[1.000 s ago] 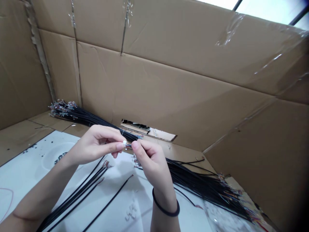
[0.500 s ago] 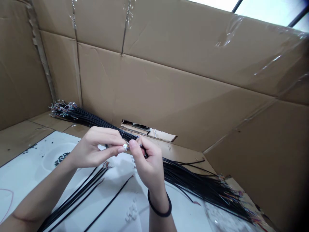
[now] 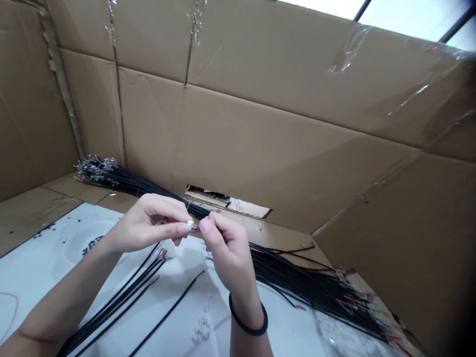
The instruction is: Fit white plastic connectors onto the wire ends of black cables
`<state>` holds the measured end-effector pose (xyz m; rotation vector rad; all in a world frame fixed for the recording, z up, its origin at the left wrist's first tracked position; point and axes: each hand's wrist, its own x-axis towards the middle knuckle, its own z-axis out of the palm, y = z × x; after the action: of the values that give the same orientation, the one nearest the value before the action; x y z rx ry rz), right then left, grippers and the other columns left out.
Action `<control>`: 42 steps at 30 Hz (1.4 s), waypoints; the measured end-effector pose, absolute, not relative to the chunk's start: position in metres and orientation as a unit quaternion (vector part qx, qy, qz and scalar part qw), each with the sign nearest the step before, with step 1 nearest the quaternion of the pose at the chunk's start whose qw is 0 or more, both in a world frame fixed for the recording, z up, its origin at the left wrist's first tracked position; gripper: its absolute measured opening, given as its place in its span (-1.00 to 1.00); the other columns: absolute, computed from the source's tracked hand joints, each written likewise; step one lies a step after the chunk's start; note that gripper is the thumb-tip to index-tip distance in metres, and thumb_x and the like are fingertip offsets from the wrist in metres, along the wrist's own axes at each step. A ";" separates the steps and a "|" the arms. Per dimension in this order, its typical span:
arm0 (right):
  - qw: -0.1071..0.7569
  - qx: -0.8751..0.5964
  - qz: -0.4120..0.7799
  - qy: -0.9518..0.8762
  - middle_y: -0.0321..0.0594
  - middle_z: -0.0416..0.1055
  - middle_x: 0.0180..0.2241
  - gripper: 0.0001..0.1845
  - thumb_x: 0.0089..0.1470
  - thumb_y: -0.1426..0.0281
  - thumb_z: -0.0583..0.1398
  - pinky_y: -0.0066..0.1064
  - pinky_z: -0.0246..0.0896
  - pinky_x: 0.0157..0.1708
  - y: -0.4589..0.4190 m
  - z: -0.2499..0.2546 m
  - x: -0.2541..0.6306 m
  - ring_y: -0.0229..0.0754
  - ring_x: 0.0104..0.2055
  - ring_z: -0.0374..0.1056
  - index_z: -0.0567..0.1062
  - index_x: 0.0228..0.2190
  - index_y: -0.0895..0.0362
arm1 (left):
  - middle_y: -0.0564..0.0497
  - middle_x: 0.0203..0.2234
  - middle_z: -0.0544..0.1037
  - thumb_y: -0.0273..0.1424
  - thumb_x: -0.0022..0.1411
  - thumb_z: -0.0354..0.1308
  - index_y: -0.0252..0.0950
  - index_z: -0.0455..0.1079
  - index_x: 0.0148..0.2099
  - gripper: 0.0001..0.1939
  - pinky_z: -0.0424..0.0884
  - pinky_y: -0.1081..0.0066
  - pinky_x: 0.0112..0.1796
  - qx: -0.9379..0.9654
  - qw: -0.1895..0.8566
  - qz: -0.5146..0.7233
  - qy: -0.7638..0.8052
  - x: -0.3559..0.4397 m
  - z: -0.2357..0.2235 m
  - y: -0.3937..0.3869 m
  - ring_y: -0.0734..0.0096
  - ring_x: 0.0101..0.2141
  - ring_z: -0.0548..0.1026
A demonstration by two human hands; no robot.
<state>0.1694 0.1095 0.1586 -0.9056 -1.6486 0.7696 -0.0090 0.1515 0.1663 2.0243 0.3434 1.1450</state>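
A small white connector housing (image 3: 190, 225) is pinched between the thumb and fingers of my left hand (image 3: 150, 223). Thin coloured wires (image 3: 196, 228) run from it toward my right hand (image 3: 228, 248), whose closed thumb and forefinger grip them close to the housing. The wires' other end is hidden behind my right fingers. Both hands are raised over the white table (image 3: 186, 307), nearly touching each other. Below them a single black cable (image 3: 167, 315) lies on the table, and a group of black cables with stripped ends (image 3: 126, 292) lies under my left forearm.
A long bundle of black cables (image 3: 145, 183) lies along the cardboard wall (image 3: 241, 134); another bundle (image 3: 297, 277) spreads at the right. Loose white housings (image 3: 201, 329) sit at the front. A round white dish (image 3: 72, 248) holds small dark pieces. A clear plastic bag (image 3: 338, 337) lies at right.
Both hands keep their hold and shift only slightly. The white housing has moved a little left and more coloured wire shows between the fingers.
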 end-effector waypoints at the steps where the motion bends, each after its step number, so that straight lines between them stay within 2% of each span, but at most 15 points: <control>1: 0.526 -0.375 0.330 -0.688 -0.44 -0.04 -0.65 -0.52 0.20 0.18 0.10 -0.46 -0.16 -0.59 0.109 0.159 0.170 -0.37 -0.57 -0.09 0.09 -0.65 0.10 | 0.05 -0.57 0.48 -0.52 0.23 0.20 -0.31 0.55 -0.36 -0.87 0.34 0.54 -0.52 0.795 0.385 0.448 0.135 -0.009 0.166 0.151 0.52 -0.55 0.43; 6: 0.528 -0.371 0.362 -0.672 -0.45 -0.07 -0.65 -0.50 0.20 0.15 0.09 -0.46 -0.20 -0.59 0.108 0.159 0.169 -0.38 -0.59 -0.12 0.07 -0.65 0.10 | 0.04 -0.56 0.49 -0.52 0.24 0.18 -0.31 0.54 -0.36 -0.86 0.33 0.53 -0.51 0.810 0.348 0.451 0.139 -0.010 0.167 0.148 0.50 -0.53 0.43; 15: 0.502 -0.385 0.354 -0.689 -0.45 -0.04 -0.67 -0.58 0.07 0.26 0.13 -0.48 -0.17 -0.60 0.108 0.165 0.171 -0.38 -0.59 -0.10 0.09 -0.68 0.09 | 0.03 -0.55 0.51 -0.53 0.24 0.18 -0.33 0.51 -0.36 -0.88 0.34 0.51 -0.46 0.827 0.307 0.447 0.146 -0.010 0.169 0.142 0.50 -0.51 0.44; 21: 0.492 -0.363 0.348 -0.710 -0.45 -0.04 -0.68 -0.57 0.06 0.29 0.13 -0.51 -0.18 -0.63 0.107 0.167 0.169 -0.40 -0.60 -0.13 0.05 -0.69 0.09 | 0.03 -0.58 0.48 -0.49 0.23 0.18 -0.33 0.53 -0.41 -0.83 0.32 0.54 -0.54 0.786 0.406 0.442 0.151 -0.009 0.170 0.141 0.50 -0.55 0.42; 29: 0.516 -0.359 0.228 -0.743 -0.47 -0.09 -0.72 -0.58 0.00 0.48 0.10 -0.50 -0.22 -0.66 0.104 0.169 0.172 -0.42 -0.65 -0.15 -0.05 -0.69 0.08 | -0.01 -0.61 0.47 -0.45 0.25 0.18 -0.37 0.56 -0.40 -0.80 0.35 0.51 -0.53 0.718 0.532 0.429 0.134 0.000 0.163 0.142 0.49 -0.57 0.41; 33: 0.512 -0.360 0.267 -0.733 -0.46 -0.01 -0.69 -0.60 0.08 0.39 0.12 -0.51 -0.15 -0.64 0.107 0.167 0.174 -0.40 -0.62 -0.08 0.06 -0.68 0.09 | -0.01 -0.61 0.48 -0.43 0.27 0.18 -0.37 0.55 -0.41 -0.78 0.37 0.50 -0.50 0.714 0.536 0.429 0.140 0.002 0.162 0.144 0.48 -0.56 0.41; 36: 0.550 -0.353 0.293 -0.697 -0.45 0.09 -0.65 -0.71 0.10 0.33 0.15 -0.53 -0.09 -0.64 0.108 0.164 0.172 -0.39 -0.62 -0.02 0.21 -0.58 0.09 | 0.00 -0.61 0.48 -0.43 0.27 0.17 -0.35 0.53 -0.44 -0.76 0.36 0.50 -0.48 0.716 0.522 0.442 0.143 0.000 0.162 0.144 0.48 -0.54 0.42; 38: 0.578 -0.329 0.297 -0.685 -0.44 0.18 -0.59 -0.85 0.06 0.34 0.18 -0.54 -0.05 -0.64 0.108 0.163 0.169 -0.39 -0.61 0.04 0.29 -0.45 0.08 | 0.01 -0.61 0.47 -0.43 0.27 0.17 -0.35 0.53 -0.44 -0.77 0.36 0.49 -0.48 0.713 0.521 0.449 0.137 -0.002 0.162 0.144 0.48 -0.54 0.42; 40: 0.592 -0.296 0.280 -0.696 -0.42 0.25 -0.53 -0.89 0.02 0.37 0.19 -0.54 -0.01 -0.64 0.108 0.162 0.168 -0.38 -0.59 0.08 0.33 -0.36 0.08 | 0.01 -0.60 0.47 -0.43 0.27 0.17 -0.35 0.53 -0.42 -0.78 0.37 0.47 -0.49 0.708 0.527 0.452 0.131 -0.003 0.162 0.144 0.47 -0.55 0.42; 42: 0.600 -0.276 0.242 -0.711 -0.39 0.27 -0.51 -0.94 0.03 0.41 0.17 -0.52 0.02 -0.63 0.108 0.162 0.168 -0.38 -0.59 0.09 0.36 -0.36 0.08 | 0.00 -0.59 0.47 -0.45 0.27 0.17 -0.36 0.53 -0.42 -0.78 0.36 0.47 -0.49 0.705 0.530 0.454 0.128 -0.003 0.161 0.144 0.47 -0.55 0.42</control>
<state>0.1679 0.1079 0.1618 -0.6389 -1.6473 0.5617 -0.0034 0.1440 0.1613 1.6832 0.3053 1.0846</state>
